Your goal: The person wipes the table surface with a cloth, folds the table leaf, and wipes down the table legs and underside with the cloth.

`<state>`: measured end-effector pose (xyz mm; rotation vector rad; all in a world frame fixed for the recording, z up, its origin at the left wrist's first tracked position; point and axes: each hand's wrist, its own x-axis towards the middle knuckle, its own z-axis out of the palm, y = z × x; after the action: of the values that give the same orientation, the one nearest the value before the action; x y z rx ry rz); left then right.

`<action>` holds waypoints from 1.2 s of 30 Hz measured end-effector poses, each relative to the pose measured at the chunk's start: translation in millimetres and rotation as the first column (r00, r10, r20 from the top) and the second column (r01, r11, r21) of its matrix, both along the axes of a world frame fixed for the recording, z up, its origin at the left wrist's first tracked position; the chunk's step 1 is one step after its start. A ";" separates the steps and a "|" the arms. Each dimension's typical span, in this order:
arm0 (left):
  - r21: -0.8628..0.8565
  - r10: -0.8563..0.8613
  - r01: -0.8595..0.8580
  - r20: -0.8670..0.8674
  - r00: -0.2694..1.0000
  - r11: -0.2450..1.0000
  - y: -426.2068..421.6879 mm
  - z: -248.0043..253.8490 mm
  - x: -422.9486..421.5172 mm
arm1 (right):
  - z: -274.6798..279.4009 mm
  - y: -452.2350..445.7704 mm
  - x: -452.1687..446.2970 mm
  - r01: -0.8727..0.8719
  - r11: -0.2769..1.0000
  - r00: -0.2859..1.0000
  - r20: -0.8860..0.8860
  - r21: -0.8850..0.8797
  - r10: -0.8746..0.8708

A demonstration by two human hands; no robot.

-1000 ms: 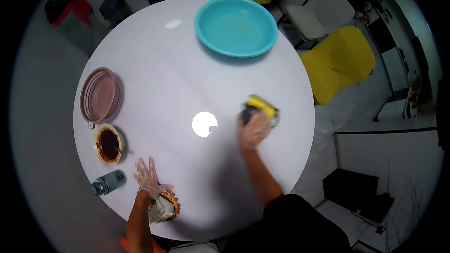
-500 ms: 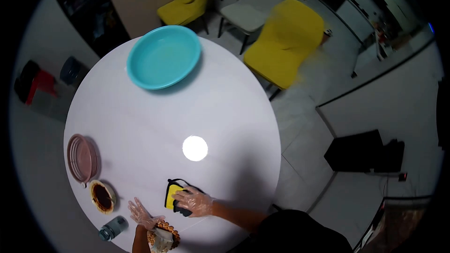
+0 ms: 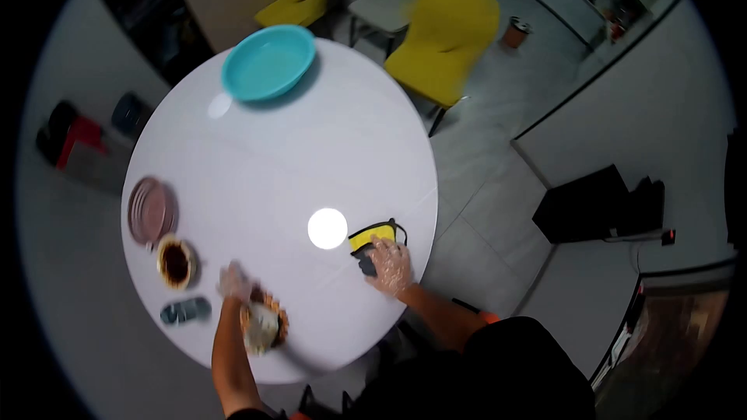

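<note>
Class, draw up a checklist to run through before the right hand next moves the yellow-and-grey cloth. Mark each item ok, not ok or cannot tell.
1. Right hand on the yellow-and-grey cloth: ok.
2. Cloth within the white round table's edge: ok.
3. Sauce bowl apart from the cloth: ok, over at the table's left side.
4. Turquoise basin apart from the cloth: ok, at the far edge.
5. Left hand gripping the beaded mat: cannot tell, blurred.
6. Cloth's underside clean: cannot tell, hidden.

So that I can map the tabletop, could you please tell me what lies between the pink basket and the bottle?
A bowl with dark contents sits between the pink basket and the bottle in the head view.
</note>
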<state>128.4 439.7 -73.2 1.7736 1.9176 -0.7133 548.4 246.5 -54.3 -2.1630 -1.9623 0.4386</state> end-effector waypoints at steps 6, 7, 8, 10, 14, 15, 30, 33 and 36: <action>0.585 -0.266 -0.224 0.632 0.728 0.779 -74.7 63.7 37.2 | -16.5 -65.6 -59.6 -0.047 0.999 0.999 0.008 -0.019 0.047; 0.506 -0.212 -0.320 0.740 0.639 0.801 -96.5 91.3 43.8 | -19.8 -69.3 -69.9 -0.048 0.999 0.999 0.023 -0.019 0.049; 0.550 -0.246 -0.331 0.728 0.640 0.767 -121.4 104.6 40.9 | -22.3 -77.2 -78.9 -0.049 0.998 0.998 0.033 -0.028 0.050; 0.624 -0.305 -0.348 0.701 0.645 0.700 -171.3 113.8 23.8 | -22.9 -89.1 -96.7 -0.071 0.997 0.994 0.078 -0.031 0.073; 0.418 -0.126 -0.775 0.903 0.410 0.473 -270.9 97.2 -18.9 | -22.8 -99.3 -116.3 -0.132 0.976 0.982 0.109 -0.173 0.152; 0.375 -0.105 -0.864 0.927 0.361 0.337 -291.0 86.1 -29.3 | -21.9 -99.2 -120.2 -0.136 0.970 0.977 0.132 -0.204 0.165; -0.549 0.200 -0.758 0.747 -0.634 -0.352 -357.0 -106.5 -21.6 | -16.7 -91.6 -132.0 -0.270 0.917 0.912 0.229 -0.292 0.341; -0.748 0.112 -0.568 0.568 -0.816 -0.343 -355.2 -89.3 -0.2 | -20.3 -102.1 -130.4 -0.327 0.913 0.898 0.220 -0.246 0.381; -0.899 0.093 -0.403 0.392 -0.915 -0.171 -358.5 -112.9 19.7 | -22.1 -105.8 -132.1 -0.324 0.913 0.904 0.205 -0.248 0.376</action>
<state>148.2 81.2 -186.0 -0.5378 1.1557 1.4130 416.2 140.6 -76.4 -2.0619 -2.5745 0.4634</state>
